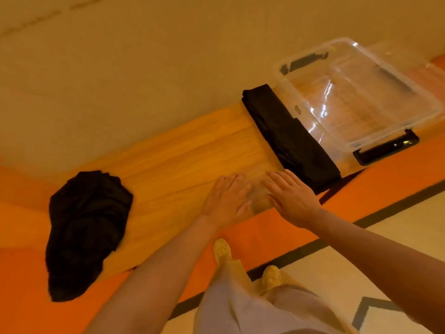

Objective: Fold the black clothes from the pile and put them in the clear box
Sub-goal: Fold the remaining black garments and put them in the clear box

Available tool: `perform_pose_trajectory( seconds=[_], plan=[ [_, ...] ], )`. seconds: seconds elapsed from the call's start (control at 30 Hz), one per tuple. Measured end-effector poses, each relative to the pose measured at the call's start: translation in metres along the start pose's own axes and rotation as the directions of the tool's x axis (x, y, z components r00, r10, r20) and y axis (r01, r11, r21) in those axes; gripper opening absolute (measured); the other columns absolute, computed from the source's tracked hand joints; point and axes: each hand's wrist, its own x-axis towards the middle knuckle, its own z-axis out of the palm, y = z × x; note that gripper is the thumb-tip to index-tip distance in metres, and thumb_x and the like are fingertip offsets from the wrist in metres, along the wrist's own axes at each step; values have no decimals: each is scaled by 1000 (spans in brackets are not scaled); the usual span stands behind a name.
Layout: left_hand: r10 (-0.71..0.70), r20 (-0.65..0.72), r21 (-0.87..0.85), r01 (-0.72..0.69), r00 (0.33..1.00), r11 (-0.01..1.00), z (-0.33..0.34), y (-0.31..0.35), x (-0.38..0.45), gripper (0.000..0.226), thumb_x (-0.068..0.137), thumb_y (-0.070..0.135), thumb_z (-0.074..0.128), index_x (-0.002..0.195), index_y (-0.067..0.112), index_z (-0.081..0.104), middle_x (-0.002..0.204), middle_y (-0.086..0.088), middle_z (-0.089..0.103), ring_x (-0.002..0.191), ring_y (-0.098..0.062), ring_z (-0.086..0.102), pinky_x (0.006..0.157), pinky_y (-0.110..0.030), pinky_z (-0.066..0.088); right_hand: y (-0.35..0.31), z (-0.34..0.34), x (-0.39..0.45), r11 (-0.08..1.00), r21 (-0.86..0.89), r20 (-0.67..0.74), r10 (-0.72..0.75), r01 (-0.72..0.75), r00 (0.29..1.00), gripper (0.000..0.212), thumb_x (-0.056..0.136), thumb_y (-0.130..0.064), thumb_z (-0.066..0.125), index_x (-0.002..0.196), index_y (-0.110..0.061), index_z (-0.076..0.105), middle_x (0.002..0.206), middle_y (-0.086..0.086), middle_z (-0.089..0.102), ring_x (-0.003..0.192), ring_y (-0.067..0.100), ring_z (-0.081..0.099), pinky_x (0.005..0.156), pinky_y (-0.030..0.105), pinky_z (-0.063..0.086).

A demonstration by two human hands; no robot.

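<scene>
While both hands hover flat over the bare middle of the long wooden surface (183, 150), nothing is gripped: the left hand (226, 198) and the right hand (291, 196) show straight, loosely spread fingers (279, 177), palms down, close beside one another and holding no cloth. Whether the palms touch the wood or float just above it cannot be told from this view. Folded black garment stack (289, 138), a long narrow rectangle, lies just beyond and to the right of the right hand's fingertips, near but apart from them, with its far long edge against the near wall of the clear plastic storage box (428, 102). That box appears to hold no clothes yet; its black latch handle (385, 147) sits at the near end. Crumpled pile of black clothes (86, 232) lies well apart to the left, partly draping over the surface's front edge. Judgement: the step in hand is either lifting the folded stack into the box or fetching the next piece. For the lift, slide flat fingers under both short ends, support the middle so the folds do not sag open, and lower it level. For a fetch, take one garment only from the top of the pile.
</scene>
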Motion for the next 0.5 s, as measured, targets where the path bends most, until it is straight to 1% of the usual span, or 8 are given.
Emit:
perform_pose_trajectory(
  seconds=[0.07,0.17,0.23,0.3,0.4,0.43,0.5],
  plan=[
    [-46,16,-7,46,999,999,4,-8,-22,55,88,50,33,124,22,63,131,-7,60,119,-25,58,103,-43,38,-14,-2,9,997,-30,6,-74,74,997,62,102,-44,8,131,-17,55,138,12,53,127,30,50,109,46,33],
    [-127,22,-22,127,992,992,10,-25,-52,54,87,50,34,122,22,64,128,-8,62,118,-25,59,96,-45,47,-35,-2,26,984,-76,7,-163,163,987,57,100,-43,14,129,-19,57,137,9,54,125,28,53,107,44,37],
    [-186,10,-36,186,983,982,12,-36,-72,54,87,49,34,121,21,65,128,-8,62,117,-25,60,95,-45,47,-53,-3,40,970,-86,18,-225,226,974,63,101,-45,7,129,-19,58,136,9,56,123,28,54,105,44,41],
    [-248,-12,-36,248,969,968,14,-48,-93,53,88,48,33,122,22,64,129,-7,61,118,-25,58,99,-41,44,-73,-3,56,950,-78,32,-300,302,953,69,101,-46,2,127,-17,60,133,11,58,119,30,57,102,46,44],
    [-334,-36,-38,333,942,942,18,-71,-125,52,90,46,35,126,20,61,132,-9,58,120,-27,56,103,-42,30,-111,-4,81,921,-88,35,-379,380,925,69,101,-45,4,122,-17,64,128,12,61,112,31,61,96,46,49],
    [-366,-32,-33,365,930,930,21,-79,-136,52,90,46,35,126,19,60,132,-10,58,120,-28,56,103,-43,29,-125,-4,90,907,-96,34,-408,409,912,70,101,-45,4,121,-17,65,127,11,62,111,31,62,94,46,49],
    [-427,-34,-14,427,903,904,22,-95,-159,51,90,45,36,126,18,61,131,-10,59,119,-28,56,103,-44,32,-153,-2,106,882,-107,55,-455,458,889,71,101,-46,3,120,-19,66,127,10,62,110,30,63,92,45,50]
  ],
)
